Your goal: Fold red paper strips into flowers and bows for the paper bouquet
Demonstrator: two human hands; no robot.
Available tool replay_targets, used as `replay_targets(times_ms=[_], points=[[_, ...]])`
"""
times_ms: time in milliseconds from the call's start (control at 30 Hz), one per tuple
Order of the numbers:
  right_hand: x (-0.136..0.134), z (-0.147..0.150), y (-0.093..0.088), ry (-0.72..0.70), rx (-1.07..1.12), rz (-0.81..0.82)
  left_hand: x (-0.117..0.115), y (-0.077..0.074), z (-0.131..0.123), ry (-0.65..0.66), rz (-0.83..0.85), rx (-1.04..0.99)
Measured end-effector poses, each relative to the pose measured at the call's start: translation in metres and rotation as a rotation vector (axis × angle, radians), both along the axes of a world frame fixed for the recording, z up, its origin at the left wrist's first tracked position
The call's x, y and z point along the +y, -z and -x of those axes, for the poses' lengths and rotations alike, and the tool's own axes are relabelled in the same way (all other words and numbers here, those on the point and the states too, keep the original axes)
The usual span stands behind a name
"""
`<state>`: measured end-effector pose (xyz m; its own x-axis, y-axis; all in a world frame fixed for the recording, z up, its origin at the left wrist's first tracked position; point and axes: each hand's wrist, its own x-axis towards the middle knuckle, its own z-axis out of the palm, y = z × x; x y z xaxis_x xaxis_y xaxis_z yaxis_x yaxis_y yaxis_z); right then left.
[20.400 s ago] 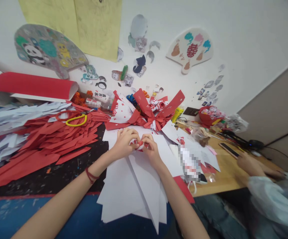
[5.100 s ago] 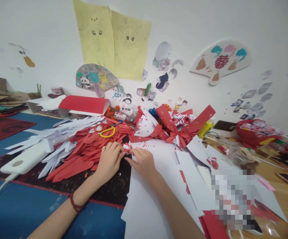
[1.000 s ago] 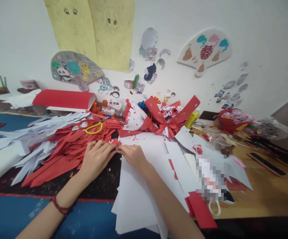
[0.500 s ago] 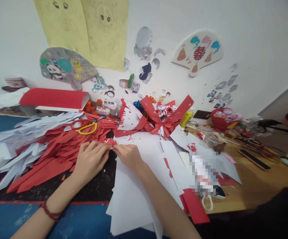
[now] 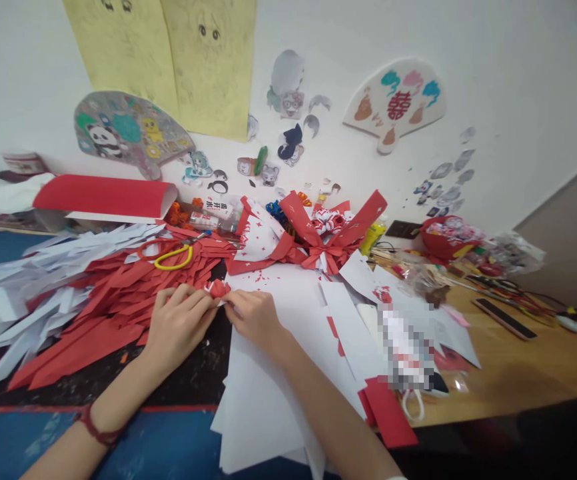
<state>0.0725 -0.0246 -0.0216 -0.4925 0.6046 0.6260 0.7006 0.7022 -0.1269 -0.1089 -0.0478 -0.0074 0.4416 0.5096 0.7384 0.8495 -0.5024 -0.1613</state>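
A small red-and-white folded paper piece [image 5: 217, 288] is pinched between my two hands, over the edge where the dark mat meets the white sheets. My left hand [image 5: 179, 325] grips it from the left with fingers curled, and my right hand [image 5: 252, 317] pinches its lower right side. Fingertips partly cover it, so its full shape is hidden. Beside my left hand lies a heap of red paper strips [image 5: 103, 307], with scissors [image 5: 174, 259] with a yellow handle on top. Under my right forearm is a stack of white paper sheets [image 5: 263, 407].
White paper strips [image 5: 43, 273] spread at the left. Behind my hands sits a red-and-white folded paper arrangement [image 5: 326, 240]. A red paper roll [image 5: 106, 195] rests near the wall. On the right are a phone [image 5: 504, 319] and a red folded paper [image 5: 393, 413].
The fingers have shifted slightly around the paper piece, and more of its red top shows. The whole view has moved a little.
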Motion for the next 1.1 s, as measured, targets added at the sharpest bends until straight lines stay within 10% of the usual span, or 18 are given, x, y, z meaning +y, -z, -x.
replay_targets(times_ms=[500, 1100], points=[[0.0026, -0.0053, -0.0035, -0.146, -0.196, 0.069, -0.0003, -0.0014, -0.0018, 0.244, 0.186, 0.185], [0.0037, -0.0029, 0.0025, 0.034, 0.033, 0.138, 0.0022, 0.0000, -0.0011, 0.046, 0.075, 0.025]])
